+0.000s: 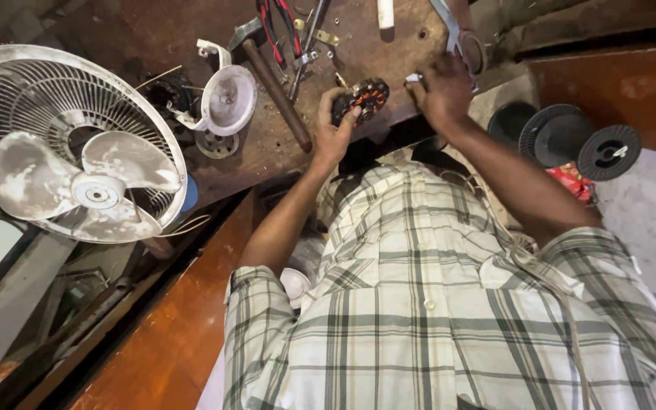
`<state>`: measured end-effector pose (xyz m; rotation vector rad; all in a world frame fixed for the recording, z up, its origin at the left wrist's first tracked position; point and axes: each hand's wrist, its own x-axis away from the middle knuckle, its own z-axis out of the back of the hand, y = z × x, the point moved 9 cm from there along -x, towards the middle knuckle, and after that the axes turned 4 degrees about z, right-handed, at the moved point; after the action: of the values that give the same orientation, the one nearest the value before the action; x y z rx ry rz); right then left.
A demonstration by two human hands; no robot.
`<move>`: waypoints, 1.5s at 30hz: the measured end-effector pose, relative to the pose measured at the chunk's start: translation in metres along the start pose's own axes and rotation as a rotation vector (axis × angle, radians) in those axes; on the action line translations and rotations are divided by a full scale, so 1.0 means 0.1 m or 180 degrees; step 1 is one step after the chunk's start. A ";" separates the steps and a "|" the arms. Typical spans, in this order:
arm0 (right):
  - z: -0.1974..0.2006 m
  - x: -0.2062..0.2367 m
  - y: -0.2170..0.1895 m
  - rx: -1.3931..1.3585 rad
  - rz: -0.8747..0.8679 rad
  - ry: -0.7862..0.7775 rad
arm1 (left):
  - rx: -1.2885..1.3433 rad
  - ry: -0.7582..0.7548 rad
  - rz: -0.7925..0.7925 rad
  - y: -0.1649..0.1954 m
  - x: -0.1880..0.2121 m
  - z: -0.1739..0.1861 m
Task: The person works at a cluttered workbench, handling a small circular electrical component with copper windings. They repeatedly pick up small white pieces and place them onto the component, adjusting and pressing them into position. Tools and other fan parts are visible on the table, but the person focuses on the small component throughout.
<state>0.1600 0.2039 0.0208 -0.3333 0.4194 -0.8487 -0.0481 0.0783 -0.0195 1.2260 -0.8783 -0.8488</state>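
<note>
1. The left hand (333,130) grips a small motor stator (364,99), a dark round core wound with copper-coloured wire, at the near edge of the workbench (191,38). The thumb lies over the side of the stator nearest the person and the fingers curl round its left side, closed on it.
2. The stator is lifted a little at the bench edge, and its long axis runs from the palm up and to the right, tilted toward the right hand (442,89).
3. The right hand sits just right of the stator, near it but apart. Its fingers are bunched narrow, and a small pale piece (413,77) shows at the fingertips; what it is cannot be told.
4. A wooden-handled hammer (275,82) lies on the bench just left of the left hand, with its handle running diagonally from the far middle toward the near edge.
5. Red-handled pliers (276,26) and small metal bits lie toward the far edge, beyond the stator.
6. A white fan motor housing (228,99) rests further left on the bench, beside the hammer.
7. A dusty white fan (70,144), with its grille and blades facing up, overhangs the left end of the bench.
8. Black wire spools (571,137) stand off the bench on the right, well apart from both hands.
9. The person wears a plaid shirt (434,304).
</note>
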 end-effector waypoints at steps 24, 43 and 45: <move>-0.23 -0.03 0.15 -0.4501 -0.3016 -0.0105 | -0.0355 -0.0006 -0.0436 0.95 -0.38 -0.37; -0.09 -0.25 -0.34 -0.4979 -0.2723 0.0107 | 0.1479 -0.0418 0.0920 0.39 -0.57 -0.50; -0.08 -0.26 -0.35 -0.4919 -0.2725 0.0083 | 0.1633 -0.0601 0.1089 0.41 -0.54 -0.52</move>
<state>0.1184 0.2021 0.0355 -2.0364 0.9393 -1.2046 -0.0212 0.1540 0.0094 1.3878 -1.4748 -0.4773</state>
